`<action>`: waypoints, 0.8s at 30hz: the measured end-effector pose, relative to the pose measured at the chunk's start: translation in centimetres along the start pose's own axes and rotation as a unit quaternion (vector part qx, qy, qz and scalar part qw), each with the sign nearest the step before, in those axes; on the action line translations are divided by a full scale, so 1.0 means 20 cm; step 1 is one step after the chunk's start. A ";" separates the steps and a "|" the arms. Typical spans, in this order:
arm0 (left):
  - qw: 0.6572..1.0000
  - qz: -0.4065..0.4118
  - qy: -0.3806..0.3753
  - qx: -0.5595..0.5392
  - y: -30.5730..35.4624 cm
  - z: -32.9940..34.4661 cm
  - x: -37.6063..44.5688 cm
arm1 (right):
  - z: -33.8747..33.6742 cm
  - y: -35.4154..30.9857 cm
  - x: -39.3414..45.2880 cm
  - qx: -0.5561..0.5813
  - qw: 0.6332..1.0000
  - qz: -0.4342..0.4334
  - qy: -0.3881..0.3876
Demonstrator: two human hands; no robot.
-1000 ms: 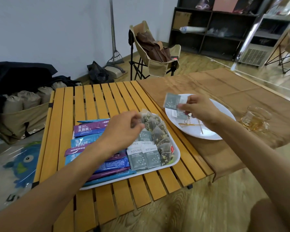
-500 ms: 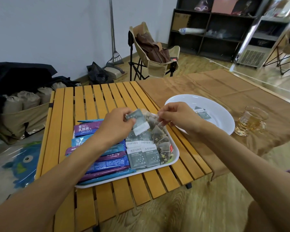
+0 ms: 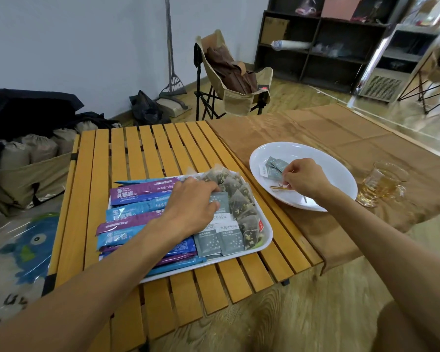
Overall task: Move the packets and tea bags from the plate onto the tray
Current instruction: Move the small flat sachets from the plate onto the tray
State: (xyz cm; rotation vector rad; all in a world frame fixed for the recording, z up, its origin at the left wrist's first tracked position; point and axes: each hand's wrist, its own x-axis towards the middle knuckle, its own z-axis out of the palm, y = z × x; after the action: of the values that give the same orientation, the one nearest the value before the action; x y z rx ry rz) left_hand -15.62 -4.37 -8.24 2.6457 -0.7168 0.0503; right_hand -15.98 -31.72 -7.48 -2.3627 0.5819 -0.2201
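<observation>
While grey packets (image 3: 274, 166) are pinched on the plate (image 3: 340, 174) by the right grip (image 3: 302, 177), a grey sachet (image 3: 220, 200) is pressed by the left grip (image 3: 193, 201) into the tray (image 3: 265, 240) among the tea bags (image 3: 236, 196) and stick packets (image 3: 142, 196).

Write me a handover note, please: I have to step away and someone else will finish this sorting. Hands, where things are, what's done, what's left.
Left hand: on the tray, fingers setting a grey tea packet down among the others.
Right hand: over the white plate, fingers curled at the grey packets lying there; whether they are pinched yet is unclear.
Done: tray holds blue and purple stick packets, grey tea packets, and pyramid tea bags.
Left: the few grey packets on the plate. A gold twist tie also lies on the plate.
</observation>
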 end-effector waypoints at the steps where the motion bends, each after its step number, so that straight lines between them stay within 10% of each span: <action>1: 1.000 0.010 0.005 0.014 0.00 0.00 0.00 | 0.00 0.01 0.01 -0.012 1.000 -0.003 0.004; 24: 0.987 0.087 -0.065 0.122 0.03 0.05 -0.07 | 0.10 0.18 0.22 -0.171 0.985 -0.016 0.025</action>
State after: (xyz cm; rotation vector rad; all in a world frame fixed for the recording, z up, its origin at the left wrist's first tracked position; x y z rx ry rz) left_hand -17.30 -4.53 -9.03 2.8299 -1.0445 0.0142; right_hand -12.66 -35.06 -11.30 -2.7066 0.6491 -0.2065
